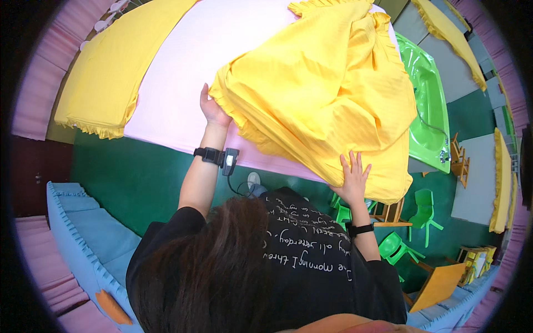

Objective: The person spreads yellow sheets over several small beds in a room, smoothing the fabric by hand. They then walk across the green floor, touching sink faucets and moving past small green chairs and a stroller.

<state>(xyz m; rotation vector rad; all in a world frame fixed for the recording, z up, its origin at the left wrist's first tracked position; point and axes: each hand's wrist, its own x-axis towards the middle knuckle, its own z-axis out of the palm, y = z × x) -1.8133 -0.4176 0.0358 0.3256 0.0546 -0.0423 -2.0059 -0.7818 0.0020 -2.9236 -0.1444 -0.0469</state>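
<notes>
A large yellow cloth (322, 105) with a ruffled edge lies in loose folds over a pale pink covered surface (189, 61). At its left corner, my left hand (215, 111) touches the ruffle. One digit points away from the cloth; the other fingers are hidden by the fabric, so their grip does not show. My right hand (353, 180) rests on the cloth's near right part with fingers spread. Straps circle both forearms, and the left one carries a small dark device (229, 161) with a cable.
Another yellow ruffled cover (122, 61) hangs at the far left. To the right stand a green tub (436, 100), small green chairs (423, 210) and a wooden stool (388, 213). A light blue padded bench (100, 222) lines the left side. The floor (122, 177) is dark green.
</notes>
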